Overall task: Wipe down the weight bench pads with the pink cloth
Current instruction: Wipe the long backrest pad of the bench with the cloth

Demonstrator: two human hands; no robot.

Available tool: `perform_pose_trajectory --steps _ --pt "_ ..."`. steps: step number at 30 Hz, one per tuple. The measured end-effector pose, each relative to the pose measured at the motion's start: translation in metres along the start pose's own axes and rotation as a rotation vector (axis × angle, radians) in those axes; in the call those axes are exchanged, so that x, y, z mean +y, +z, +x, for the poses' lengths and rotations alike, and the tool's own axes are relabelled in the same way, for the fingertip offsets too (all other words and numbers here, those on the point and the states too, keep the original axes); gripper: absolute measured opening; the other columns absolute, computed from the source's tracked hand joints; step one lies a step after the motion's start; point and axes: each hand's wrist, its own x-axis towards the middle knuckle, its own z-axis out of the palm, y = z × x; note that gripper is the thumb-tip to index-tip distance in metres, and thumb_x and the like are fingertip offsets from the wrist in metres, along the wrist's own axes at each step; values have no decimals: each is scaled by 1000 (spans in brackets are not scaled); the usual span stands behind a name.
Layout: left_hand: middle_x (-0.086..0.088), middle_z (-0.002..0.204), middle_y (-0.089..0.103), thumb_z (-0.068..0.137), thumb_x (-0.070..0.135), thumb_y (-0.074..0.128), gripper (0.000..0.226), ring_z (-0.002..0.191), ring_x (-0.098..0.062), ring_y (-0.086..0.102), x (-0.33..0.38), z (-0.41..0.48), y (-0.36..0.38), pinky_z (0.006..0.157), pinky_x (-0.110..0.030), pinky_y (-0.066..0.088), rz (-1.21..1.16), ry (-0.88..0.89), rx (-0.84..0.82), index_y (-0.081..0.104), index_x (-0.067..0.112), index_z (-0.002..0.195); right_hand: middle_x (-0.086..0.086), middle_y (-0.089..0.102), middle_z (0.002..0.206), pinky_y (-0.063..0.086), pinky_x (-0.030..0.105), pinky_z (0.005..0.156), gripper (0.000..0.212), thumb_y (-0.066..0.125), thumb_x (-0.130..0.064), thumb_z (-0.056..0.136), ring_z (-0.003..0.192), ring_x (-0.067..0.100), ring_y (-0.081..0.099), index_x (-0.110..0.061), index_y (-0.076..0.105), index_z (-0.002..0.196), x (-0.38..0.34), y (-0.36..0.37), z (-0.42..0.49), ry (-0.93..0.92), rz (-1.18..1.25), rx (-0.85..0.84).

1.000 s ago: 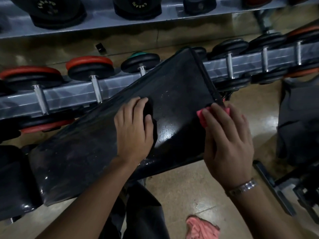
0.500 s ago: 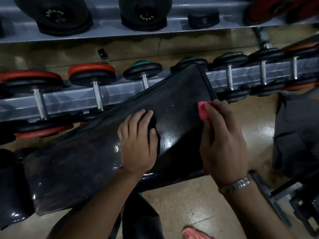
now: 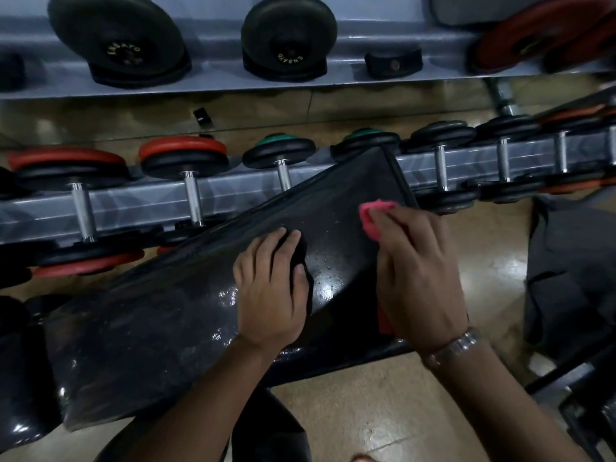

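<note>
At the left, the dumbbell rack (image 3: 110, 201) runs just behind the bench pad (image 3: 166, 321), whose dark surface carries wet droplets. The left hand (image 3: 271, 291) lies flat on the pad's middle, fingers curled over something dark that cannot be identified. To its right, the right hand (image 3: 418, 278) presses the pink cloth (image 3: 375, 215) against the pad's far right end, the cloth bunched under the fingers with an edge showing near the wrist. The risks, as a judgement: the bracing hand could slip on the wet vinyl, and a long stroke could carry the cloth off the edge or knock knuckles against the rack. Compared with half a second earlier, the cloth hand sits slightly further onto the pad surface, while the left hand has barely shifted.
</note>
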Motion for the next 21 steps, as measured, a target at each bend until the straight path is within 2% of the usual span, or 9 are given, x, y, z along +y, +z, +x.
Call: perform_pose_trajectory --steps 3,6,8,12,13,16,18,19,21 --pt "-7 142 53 99 28 40 46 132 -29 43 -1 0 0 112 -43 28 7 6 7 56 12 139 13 66 125 51 51 91 35 55 2 94 111 37 58 -5 68 126 12 -10 -5 -86 46 -27" --pt "-7 141 54 98 27 41 46 131 -28 42 -1 2 1 112 -42 28 19 19 22 56 11 138 15 66 124 50 47 94 36 54 7 93 108 37 58 -3 68 125 9 3 29 45 -8 73" --pt "-7 141 54 98 27 41 46 130 -28 44 -1 2 1 111 -43 29 26 31 32 57 10 138 14 65 125 48 46 98 37 52 6 93 111 36 58 -4 67 126 -1 14 48 62 -8 93" --pt "-7 141 53 98 27 42 46 130 -28 44 -2 2 3 109 -46 33 21 37 35 57 10 138 8 68 124 45 43 105 36 50 2 94 119 30 59 -8 71 122 6 7 42 -236 91 -49" --pt "-7 141 53 98 27 42 46 129 -28 44 -3 1 3 108 -47 34 20 37 33 57 11 138 8 68 123 45 42 105 36 49 2 95 118 29 60 -7 72 121 11 3 44 -258 115 -66" --pt "-7 141 53 97 28 43 46 129 -28 44 -3 2 3 106 -51 36 19 34 22 57 12 138 12 66 122 46 37 102 36 47 -1 94 114 32 58 -4 70 121 18 10 72 -101 99 -17" --pt "-7 141 54 97 28 43 46 129 -28 46 -3 1 3 105 -52 36 14 26 21 57 12 138 15 66 120 46 42 102 37 47 1 91 114 36 57 -3 70 120 9 22 88 -6 32 29" --pt "-6 141 54 97 27 43 46 128 -29 46 -3 1 2 105 -52 36 11 25 21 57 12 138 15 66 118 46 44 102 36 47 2 90 114 37 57 -2 70 118 5 27 91 -23 0 28" --pt "-6 141 55 97 27 43 46 128 -29 47 -3 2 2 105 -53 37 11 27 20 58 12 138 14 68 117 45 46 105 35 49 3 89 116 36 58 -3 71 116 5 27 85 -182 32 -40"
